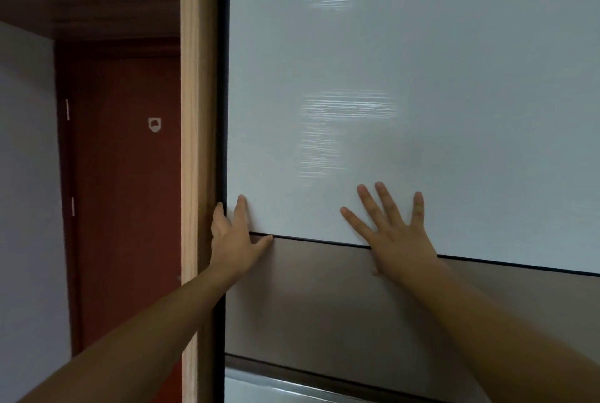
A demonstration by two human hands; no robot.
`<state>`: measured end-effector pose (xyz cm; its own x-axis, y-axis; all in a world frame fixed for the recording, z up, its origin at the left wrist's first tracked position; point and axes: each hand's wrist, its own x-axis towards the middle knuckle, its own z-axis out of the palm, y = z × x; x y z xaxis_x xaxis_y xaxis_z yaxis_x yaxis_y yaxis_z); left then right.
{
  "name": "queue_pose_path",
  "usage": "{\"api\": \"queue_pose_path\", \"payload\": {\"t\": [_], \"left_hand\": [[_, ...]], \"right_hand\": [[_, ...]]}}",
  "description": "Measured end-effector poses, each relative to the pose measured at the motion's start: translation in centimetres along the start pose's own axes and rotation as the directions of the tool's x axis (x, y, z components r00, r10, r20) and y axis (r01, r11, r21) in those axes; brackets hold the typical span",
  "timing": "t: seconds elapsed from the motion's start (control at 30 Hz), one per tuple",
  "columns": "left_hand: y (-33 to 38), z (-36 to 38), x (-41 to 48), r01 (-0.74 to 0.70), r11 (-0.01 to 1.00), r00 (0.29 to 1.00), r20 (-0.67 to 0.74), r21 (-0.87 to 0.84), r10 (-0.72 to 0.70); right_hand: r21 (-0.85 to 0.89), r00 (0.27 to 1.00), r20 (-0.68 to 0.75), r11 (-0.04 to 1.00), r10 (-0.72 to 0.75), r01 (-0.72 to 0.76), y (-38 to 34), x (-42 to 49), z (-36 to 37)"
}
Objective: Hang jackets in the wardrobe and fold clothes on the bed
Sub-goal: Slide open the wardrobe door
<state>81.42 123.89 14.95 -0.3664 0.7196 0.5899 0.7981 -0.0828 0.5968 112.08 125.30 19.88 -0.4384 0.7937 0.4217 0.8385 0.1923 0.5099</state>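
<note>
Two hands flat against upright wardrobe door (406, 84): left hand (233, 237) at its left edge, right hand (396, 234) splayed, neither grasping

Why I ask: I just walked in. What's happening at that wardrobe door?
A person has both hands on the wardrobe door. The left hand sits at the door's left edge, beside the wooden frame. The right hand lies flat and spread across the seam between the pale upper panel and the brown lower panel. The door looks closed, and no jackets are in view.
</note>
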Motion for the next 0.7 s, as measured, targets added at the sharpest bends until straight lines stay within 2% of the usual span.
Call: {"api": "queue_pose_path", "payload": {"t": [0.2,0.47,0.7], "left_hand": [[0.8,1.2,-0.9,-0.083,0.993,0.997,0.016,0.085,0.082],[1.5,2.8,-1.7,-0.250,0.964,0.966,0.085,0.085,0.243],[5.0,5.5,-3.1,-0.323,0.943,0.945,0.090,0.083,0.316]], "right_hand": [[-0.023,0.999,0.027,0.999,0.024,-0.023,2.0,-1.3,0.5],[-0.074,0.995,0.076,0.996,0.064,-0.058,5.8,-3.8,1.5],[-0.050,0.985,0.117,0.991,0.127,-0.122,9.3,-6.7,2.5]]}}
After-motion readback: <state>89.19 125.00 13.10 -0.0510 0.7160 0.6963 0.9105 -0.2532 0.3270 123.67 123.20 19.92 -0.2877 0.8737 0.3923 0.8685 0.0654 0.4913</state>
